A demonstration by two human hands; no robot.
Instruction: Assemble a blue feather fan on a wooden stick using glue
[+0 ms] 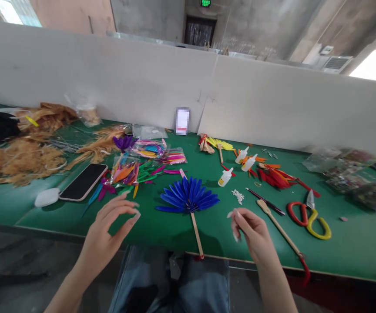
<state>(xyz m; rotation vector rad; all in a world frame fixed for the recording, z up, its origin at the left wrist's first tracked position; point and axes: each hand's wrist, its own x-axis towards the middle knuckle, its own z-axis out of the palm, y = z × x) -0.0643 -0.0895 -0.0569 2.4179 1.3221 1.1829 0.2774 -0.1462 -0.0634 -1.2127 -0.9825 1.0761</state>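
A fan of blue feathers (191,198) on a wooden stick handle (196,234) lies at the middle of the green table, its handle reaching the front edge. To its left, my left hand (112,221) hovers with curved fingers apart and nothing in it. On the other side, my right hand (251,228) has its fingertips drawn together; anything between them is too small to make out. Neither hand touches the fan. Close by the right hand are small white beads (238,196), a dark pen-like stick (266,201) and a flat wooden stick (281,227) with a red tassel.
White glue bottles (225,177), scissors (308,217) and red feathers (274,176) lie to the right. Leftward are a phone (83,182), a white case (47,197), bagged colourful feathers (125,170) and brown fibres (21,158). A white partition (135,78) stands behind.
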